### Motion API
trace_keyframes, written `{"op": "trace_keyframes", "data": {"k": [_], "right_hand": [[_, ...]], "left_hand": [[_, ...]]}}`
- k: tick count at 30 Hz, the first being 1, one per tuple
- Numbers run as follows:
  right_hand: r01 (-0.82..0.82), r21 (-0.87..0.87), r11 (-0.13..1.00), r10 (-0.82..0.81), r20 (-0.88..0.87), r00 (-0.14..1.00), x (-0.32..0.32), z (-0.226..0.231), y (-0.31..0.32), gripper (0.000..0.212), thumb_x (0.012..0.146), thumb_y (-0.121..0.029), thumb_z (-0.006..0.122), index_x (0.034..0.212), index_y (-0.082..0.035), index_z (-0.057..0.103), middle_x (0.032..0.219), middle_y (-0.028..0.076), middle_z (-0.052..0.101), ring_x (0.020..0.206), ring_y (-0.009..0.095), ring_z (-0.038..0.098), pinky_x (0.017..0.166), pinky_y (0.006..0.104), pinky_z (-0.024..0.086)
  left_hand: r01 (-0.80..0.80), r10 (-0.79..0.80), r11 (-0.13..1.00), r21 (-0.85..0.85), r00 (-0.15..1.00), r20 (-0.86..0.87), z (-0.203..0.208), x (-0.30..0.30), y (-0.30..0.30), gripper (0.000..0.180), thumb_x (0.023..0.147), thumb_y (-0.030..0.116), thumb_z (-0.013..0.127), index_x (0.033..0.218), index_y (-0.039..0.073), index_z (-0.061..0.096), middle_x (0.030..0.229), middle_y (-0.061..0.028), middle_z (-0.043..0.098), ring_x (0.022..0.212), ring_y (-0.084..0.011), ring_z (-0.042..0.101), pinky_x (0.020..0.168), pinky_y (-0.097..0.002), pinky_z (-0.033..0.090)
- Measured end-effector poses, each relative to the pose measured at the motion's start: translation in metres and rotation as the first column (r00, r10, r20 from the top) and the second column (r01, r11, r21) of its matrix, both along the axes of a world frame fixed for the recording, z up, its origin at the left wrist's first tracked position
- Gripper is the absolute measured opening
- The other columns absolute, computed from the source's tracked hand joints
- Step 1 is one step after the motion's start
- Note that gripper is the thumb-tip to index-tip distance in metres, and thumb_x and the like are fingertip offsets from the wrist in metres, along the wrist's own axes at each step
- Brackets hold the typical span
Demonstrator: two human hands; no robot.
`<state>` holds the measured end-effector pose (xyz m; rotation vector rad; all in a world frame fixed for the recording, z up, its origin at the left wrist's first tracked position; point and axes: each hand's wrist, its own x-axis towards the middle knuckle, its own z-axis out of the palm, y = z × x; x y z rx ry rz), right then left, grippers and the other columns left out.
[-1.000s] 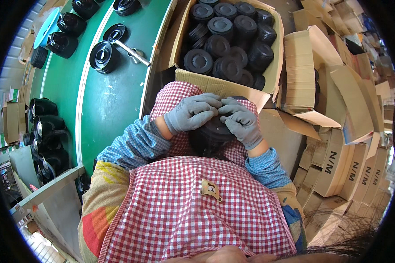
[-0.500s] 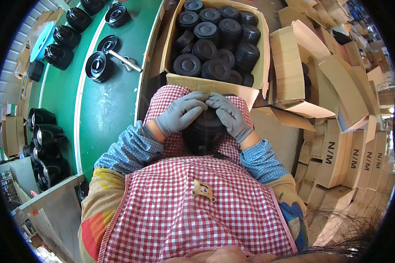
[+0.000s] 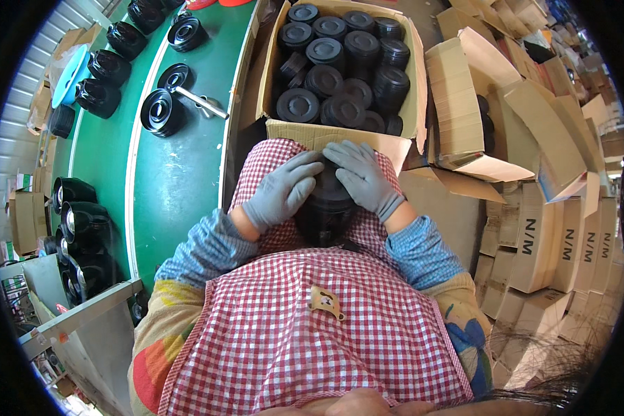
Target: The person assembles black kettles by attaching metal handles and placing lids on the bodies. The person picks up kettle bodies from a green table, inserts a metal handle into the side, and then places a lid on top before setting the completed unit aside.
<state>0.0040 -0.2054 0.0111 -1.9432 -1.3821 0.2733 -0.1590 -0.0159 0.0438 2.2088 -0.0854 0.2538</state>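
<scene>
- Grey knit gloves on both hands, and both are down at the black round piece [image 3: 324,201] sitting on the lap, dead centre of the frame.
- Left hand [image 3: 282,192] lies along the piece's upper-left edge, fingers together and a bit bent, thumb tucked alongside.
- Right hand [image 3: 365,177] is flatter, fingers close together and angled over the upper-right part. Can't tell if either one is actually gripping or just resting, since the fingers hide the far edge.
- My read on the step: two-handed handling around the rim, maybe pressing or feeling along it. Pure judgement, pressure doesn't show.
- Next move, I'd say, calls for steady, even contact from both sides, because a lap covered by a checked apron [image 3: 312,347] isn't a firm base and the piece could rock.
- Just above the hands, a cardboard box [image 3: 417,90] holds stacks of black discs [image 3: 324,50].
- Green table [image 3: 163,187] fills the left side, with a silver-coloured rod [image 3: 202,102] near more black round parts [image 3: 161,113].
</scene>
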Motion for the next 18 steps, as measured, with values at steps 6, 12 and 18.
{"op": "trace_keyframes", "data": {"k": [6,12,18], "right_hand": [[-0.058,0.046,0.997,0.063,-0.115,0.991,0.017,-0.003,0.004,0.049,0.098,-0.031,0.058,0.144,-0.013,0.057,0.145,0.013,0.058,0.138,0.037,0.047,0.118,0.0508,0.029],[0.06,0.088,0.994,-0.067,0.081,0.994,-0.043,0.037,0.006,0.049,0.097,-0.033,0.062,0.142,-0.012,0.059,0.143,0.017,0.058,0.134,0.038,0.051,0.115,0.0518,0.032],[-0.007,-0.061,0.998,0.01,0.059,0.998,-0.005,0.006,0.004,0.044,0.093,-0.025,0.063,0.136,-0.014,0.065,0.144,0.012,0.059,0.137,0.037,0.048,0.117,0.0537,0.029]], "left_hand": [[0.045,-0.043,0.986,0.164,0.999,-0.012,0.011,0.014,0.018,0.034,0.101,0.025,0.056,0.123,0.001,0.067,0.124,-0.0203,0.068,0.117,-0.0346,0.066,0.099,-0.0408,0.054],[0.073,-0.097,0.874,-0.48,0.995,-0.026,-0.032,0.024,0.025,0.038,0.107,0.024,0.049,0.133,0.0,0.063,0.138,-0.0243,0.06,0.124,-0.0375,0.061,0.108,-0.0386,0.046],[0.003,0.002,0.999,0.045,0.995,-0.096,0.01,-0.006,0.007,0.041,0.104,0.021,0.049,0.137,0.0,0.059,0.145,-0.0249,0.053,0.129,-0.0392,0.058,0.108,-0.0403,0.046]]}}
